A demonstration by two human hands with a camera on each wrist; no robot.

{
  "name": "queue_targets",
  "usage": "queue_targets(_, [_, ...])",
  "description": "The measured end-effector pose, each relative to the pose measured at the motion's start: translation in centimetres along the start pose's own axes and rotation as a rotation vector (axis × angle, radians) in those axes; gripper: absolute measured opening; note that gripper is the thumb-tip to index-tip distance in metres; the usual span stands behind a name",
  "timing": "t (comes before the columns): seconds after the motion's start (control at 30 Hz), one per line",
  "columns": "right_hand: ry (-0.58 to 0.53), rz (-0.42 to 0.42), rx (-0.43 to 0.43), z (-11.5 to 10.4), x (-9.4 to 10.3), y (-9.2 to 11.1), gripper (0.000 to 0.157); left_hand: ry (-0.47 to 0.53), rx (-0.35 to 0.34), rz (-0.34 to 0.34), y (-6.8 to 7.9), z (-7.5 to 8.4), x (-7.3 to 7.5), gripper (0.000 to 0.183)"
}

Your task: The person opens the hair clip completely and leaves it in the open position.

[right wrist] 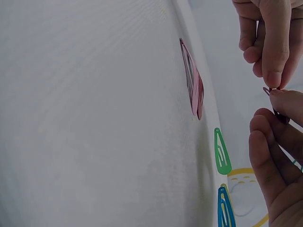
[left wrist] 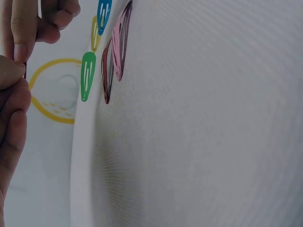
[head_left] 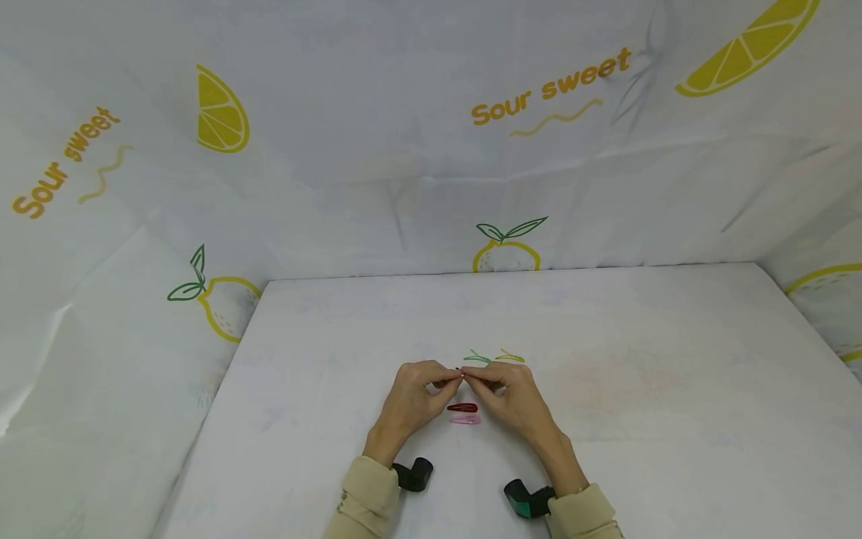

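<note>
My left hand (head_left: 416, 393) and right hand (head_left: 515, 395) meet fingertip to fingertip above the white table, pinching one small dark hair clip (right wrist: 281, 117) between them. Fingers cover most of that clip. Below the hands lie a dark red hair clip (head_left: 462, 408) and, nearer me, a pink hair clip (head_left: 465, 420), side by side. Just beyond the fingers are a green hair clip (head_left: 477, 358) and a yellow hair clip (head_left: 509, 356). A blue hair clip (left wrist: 104, 16) shows in both wrist views; the right hand seems to hide it from the head view.
The white tabletop (head_left: 640, 359) stretches out on both sides of the hands. Behind it and at the sides hangs a white cloth (head_left: 377, 112) printed with lemons and lettering. Black devices (head_left: 414, 474) sit at both wrists, by the beige sleeves (head_left: 367, 494).
</note>
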State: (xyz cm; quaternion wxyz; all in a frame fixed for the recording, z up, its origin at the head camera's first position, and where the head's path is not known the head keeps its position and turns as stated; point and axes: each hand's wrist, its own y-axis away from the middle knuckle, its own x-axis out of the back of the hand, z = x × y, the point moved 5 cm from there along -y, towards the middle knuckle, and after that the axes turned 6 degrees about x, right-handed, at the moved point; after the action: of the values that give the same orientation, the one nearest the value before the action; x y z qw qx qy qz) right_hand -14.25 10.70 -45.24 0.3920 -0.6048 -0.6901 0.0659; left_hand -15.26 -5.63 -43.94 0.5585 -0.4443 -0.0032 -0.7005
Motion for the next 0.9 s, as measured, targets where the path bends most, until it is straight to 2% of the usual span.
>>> queue_targets(0.33, [-0.002,0.026,-0.011,0.4,0.1,0.2,0.022,0.011,0.013,-0.008,-0.1,-0.2,-0.2,0.009])
queue_targets(0.67, [0.057,0.084,-0.113,0.8,1.0,0.6,0.015,0.041,0.014,0.007,-0.6,-0.4,-0.5,0.007])
queue_targets(0.9, [0.114,0.102,-0.165,1.0,1.4,0.6,0.009,0.036,0.058,-0.035,-1.0,-0.6,-1.0,0.007])
